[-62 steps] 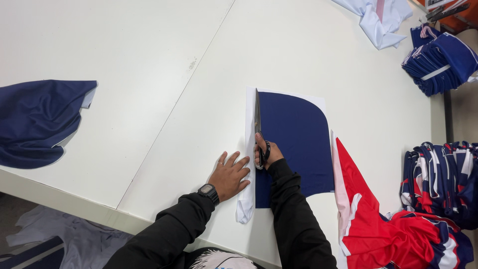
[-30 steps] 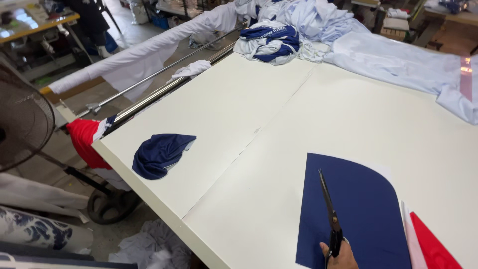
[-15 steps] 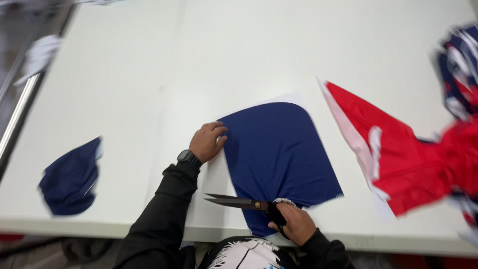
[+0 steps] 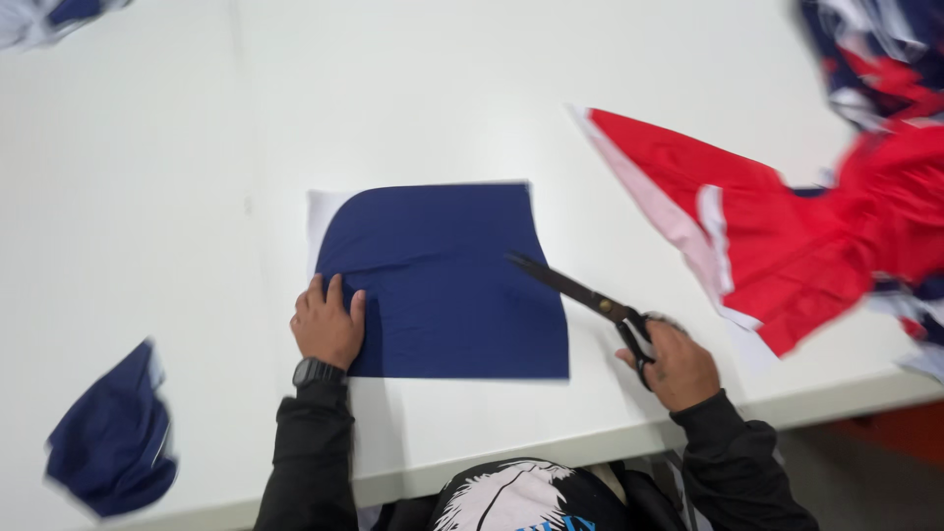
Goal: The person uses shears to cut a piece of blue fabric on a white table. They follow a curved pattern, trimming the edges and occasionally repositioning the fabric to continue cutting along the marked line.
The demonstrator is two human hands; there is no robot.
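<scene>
A navy blue fabric panel (image 4: pixel 442 275) with one rounded corner lies flat on the white table (image 4: pixel 413 98), over a white layer that shows at its upper left. My left hand (image 4: pixel 327 324) presses flat on the panel's lower left edge; a black watch sits on that wrist. My right hand (image 4: pixel 677 366) grips the handles of black scissors (image 4: pixel 575 293), whose closed blades point up-left with the tip over the panel's right edge.
A red and white fabric piece (image 4: pixel 767 226) spreads at the right, running into a heap of red, white and navy cloth (image 4: pixel 885 88). A crumpled navy scrap (image 4: pixel 113 438) lies at the lower left. The table's front edge runs just below my hands.
The view has swung round. My right hand has carried the scissors from below the panel to its right edge. My left hand has shifted to the panel's lower left.
</scene>
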